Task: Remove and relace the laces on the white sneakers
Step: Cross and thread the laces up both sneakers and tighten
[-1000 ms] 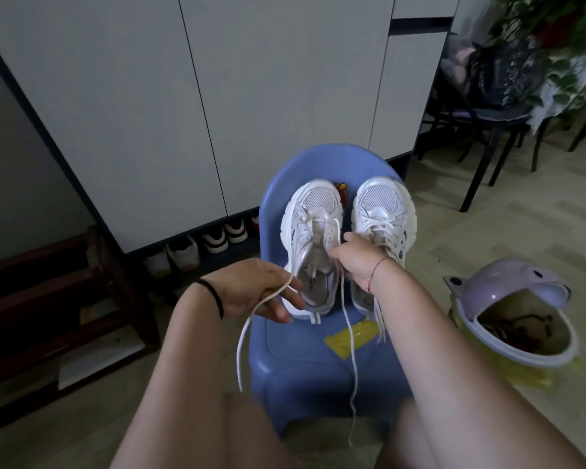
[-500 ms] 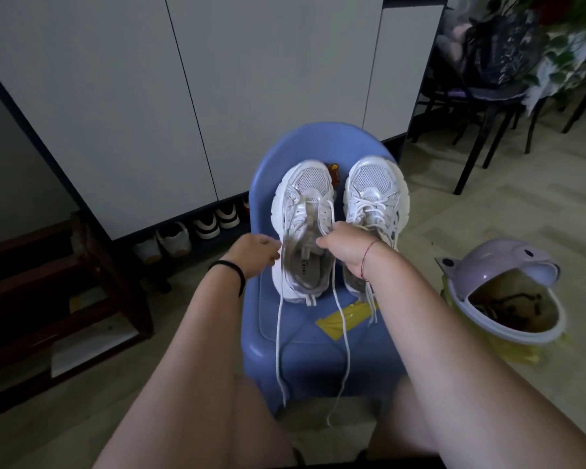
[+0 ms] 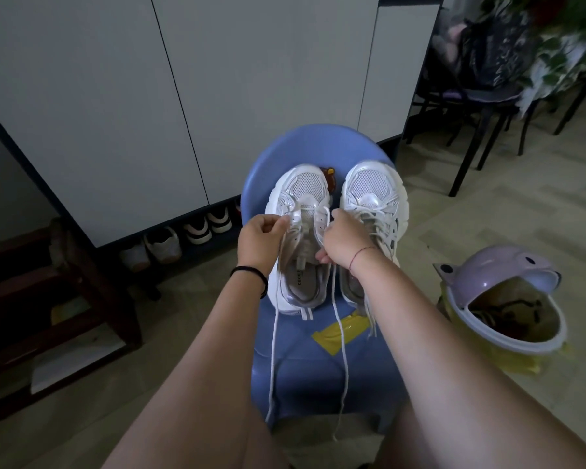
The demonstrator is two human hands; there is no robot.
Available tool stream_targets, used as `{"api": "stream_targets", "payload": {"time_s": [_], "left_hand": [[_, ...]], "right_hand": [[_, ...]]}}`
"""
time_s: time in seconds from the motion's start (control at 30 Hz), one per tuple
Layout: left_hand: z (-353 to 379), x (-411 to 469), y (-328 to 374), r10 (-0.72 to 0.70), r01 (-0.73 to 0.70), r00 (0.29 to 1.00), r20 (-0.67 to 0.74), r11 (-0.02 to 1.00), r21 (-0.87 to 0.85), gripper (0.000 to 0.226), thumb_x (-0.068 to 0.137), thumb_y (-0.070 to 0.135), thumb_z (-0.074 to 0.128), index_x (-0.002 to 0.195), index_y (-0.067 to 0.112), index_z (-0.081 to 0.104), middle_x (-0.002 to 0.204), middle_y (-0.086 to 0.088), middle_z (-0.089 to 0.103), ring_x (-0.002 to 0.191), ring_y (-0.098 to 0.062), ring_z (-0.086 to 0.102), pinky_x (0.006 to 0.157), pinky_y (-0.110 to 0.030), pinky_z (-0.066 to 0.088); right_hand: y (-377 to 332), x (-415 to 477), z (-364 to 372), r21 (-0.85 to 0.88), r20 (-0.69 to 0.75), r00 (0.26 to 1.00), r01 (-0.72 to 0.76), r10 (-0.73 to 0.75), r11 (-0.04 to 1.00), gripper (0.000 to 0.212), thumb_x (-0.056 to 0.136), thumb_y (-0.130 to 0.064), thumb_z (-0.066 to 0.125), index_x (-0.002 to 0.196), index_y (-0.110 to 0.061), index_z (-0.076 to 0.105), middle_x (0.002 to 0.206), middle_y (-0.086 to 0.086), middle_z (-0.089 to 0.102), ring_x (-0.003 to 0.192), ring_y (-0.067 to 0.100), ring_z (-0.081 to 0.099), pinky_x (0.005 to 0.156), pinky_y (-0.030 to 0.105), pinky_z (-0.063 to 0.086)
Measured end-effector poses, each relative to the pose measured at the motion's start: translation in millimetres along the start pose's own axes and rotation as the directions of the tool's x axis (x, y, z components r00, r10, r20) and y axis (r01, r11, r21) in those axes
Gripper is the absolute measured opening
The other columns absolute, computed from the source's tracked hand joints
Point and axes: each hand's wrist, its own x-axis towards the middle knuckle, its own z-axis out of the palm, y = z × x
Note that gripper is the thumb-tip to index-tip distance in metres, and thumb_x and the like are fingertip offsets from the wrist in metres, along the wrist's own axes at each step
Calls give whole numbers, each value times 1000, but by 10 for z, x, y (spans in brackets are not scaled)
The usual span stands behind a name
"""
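Pinching white lace (image 3: 274, 350) with left hand (image 3: 261, 240) and right hand (image 3: 344, 243) over half-unlaced sneaker (image 3: 301, 194) on blue chair (image 3: 318, 143), laced sneaker (image 3: 374, 191) just beside at 3 o'clock; lace ends dangling past seat edge at 6 o'clock; insole print blurred.

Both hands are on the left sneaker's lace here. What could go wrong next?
1. Left hand and right hand pinch the lace at the left sneaker; a hard pull might drag it off the chair.
2. The lace ends dangle past the seat edge and could snag.
3. The right sneaker's loose ends lie close and might tangle.
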Motion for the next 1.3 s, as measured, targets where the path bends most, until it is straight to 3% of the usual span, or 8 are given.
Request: {"api": "stream_targets", "payload": {"time_s": [0.2, 0.33, 0.57, 0.73, 1.0, 1.1, 1.17, 1.3], "left_hand": [[164, 129, 3, -42, 39, 996, -81, 999, -36, 25, 91, 32, 65, 83, 8, 65, 60, 7, 54, 52, -4, 46, 49, -10, 35], [228, 180, -15, -27, 17, 986, -164, 998, -63, 25, 92, 27, 64, 71, 14, 59, 63, 5, 56, 56, -6, 47, 56, -17, 39], [215, 291, -43, -102, 44, 968, -230, 968, -246, 23, 95, 17, 59, 73, 12, 63, 74, -5, 69, 66, -14, 62, 69, -27, 54], [131, 291, -8, -157, 88, 982, -109, 878, -470, 20, 102, 8, 44, 94, -5, 57, 82, -12, 69, 66, -12, 68, 59, -18, 55], [-75, 271, 44, -275, 355, 934, 226, 668, -654, 34, 105, 9, 31, 95, -8, 59, 92, -14, 65, 93, -22, 62, 89, -26, 52], [-91, 232, 156, -307, 373, 928, 212, 768, -520, 35, 102, 11, 39, 72, 3, 54, 64, -7, 64, 60, -14, 61, 62, -18, 52], [-151, 146, 194, -318, 374, 917, 239, 895, -244, 34, 101, 14, 46, 69, 5, 52, 52, -5, 58, 41, -9, 54, 46, -17, 46], [-384, -68, 251, -406, 343, 769, 494, 914, 218, 28, 100, 19, 49, 84, 1, 62, 66, -11, 69, 56, -18, 69, 55, -22, 55]], "right_hand": [[36, 227, -5, 37, -120, 992, 49, -44, 998, 22, 98, -8, 39, 108, 0, 56, 65, 10, 62, 37, 8, 55, 39, 16, 38], [47, 325, 25, 11, -181, 980, 88, -85, 996, 16, 97, -12, 42, 89, -7, 55, 66, 10, 64, 42, 13, 61, 40, 19, 43], [53, 456, 132, -4, -250, 964, 95, -93, 995, 21, 93, -15, 49, 93, -2, 65, 83, 17, 69, 75, 35, 69, 73, 49, 58], [72, 472, 139, 22, -241, 968, 76, -68, 997, 21, 93, -8, 46, 95, -2, 66, 80, 18, 69, 70, 34, 69, 72, 48, 59], [89, 493, 142, 16, -246, 966, 82, -75, 997, 21, 93, -10, 47, 95, -2, 66, 80, 19, 69, 75, 35, 68, 74, 48, 58], [99, 521, 143, 13, -239, 968, 82, -77, 997, 22, 92, -14, 46, 90, -3, 65, 80, 18, 69, 74, 35, 69, 74, 47, 58], [99, 536, 144, 20, -231, 971, 73, -67, 997, 23, 92, -15, 46, 90, -2, 64, 80, 19, 69, 73, 34, 70, 73, 47, 59], [107, 584, 167, 20, -246, 967, 69, -62, 997, 21, 88, -17, 49, 90, -4, 65, 84, 18, 69, 80, 37, 68, 75, 49, 58]]}}
